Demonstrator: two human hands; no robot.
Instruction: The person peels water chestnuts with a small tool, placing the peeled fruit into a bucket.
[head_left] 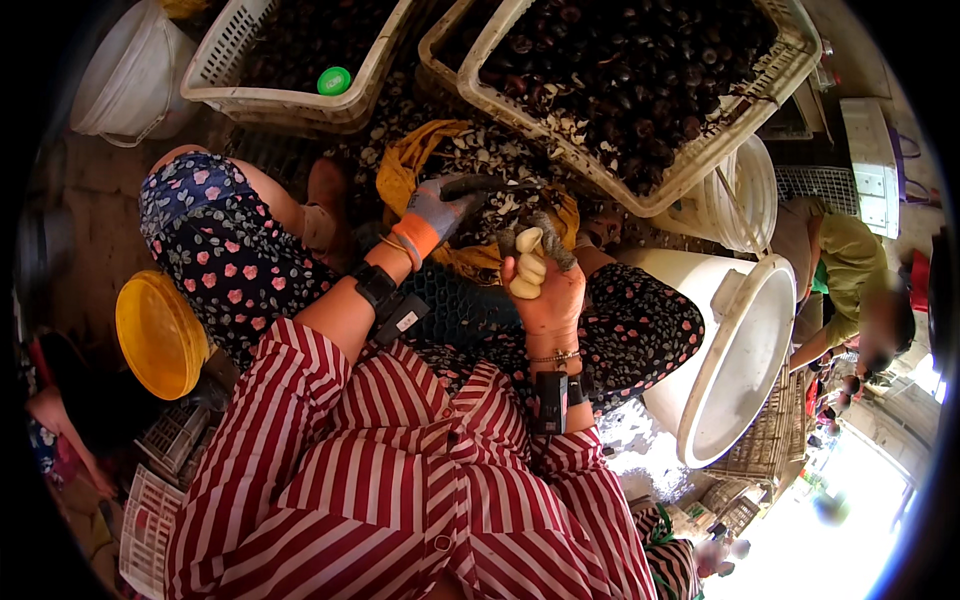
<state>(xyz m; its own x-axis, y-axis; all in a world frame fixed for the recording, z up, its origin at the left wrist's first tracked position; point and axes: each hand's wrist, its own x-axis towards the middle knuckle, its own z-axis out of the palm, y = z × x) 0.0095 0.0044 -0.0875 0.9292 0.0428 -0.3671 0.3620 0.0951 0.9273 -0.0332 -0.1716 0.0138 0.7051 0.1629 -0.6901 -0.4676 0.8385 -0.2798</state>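
Note:
My left hand (437, 212), in a grey glove with an orange cuff, is closed above a yellow sack (410, 155). A dark, slender shape reaches right from its fingers; whether it is a tool or dark glove fingers I cannot make out. My right hand (545, 290) is turned palm up with its fingers curled and grey wraps on two digits. Rounded cream shapes (528, 265) line the curled fingers; they could be finger covers or peeled pieces. White and dark scraps (505, 205) lie in the sack under both hands. Beneath my wrists is a dark honeycomb-patterned surface (460, 300).
Crates hold dark round produce at far right (640, 195) and far left (215, 92), the left with a green lid (333, 81). White buckets (690, 380) stand at right, a yellow bucket (130, 330) at left, a white bucket (130, 70) at far left. A co-worker (850, 260) bends at right.

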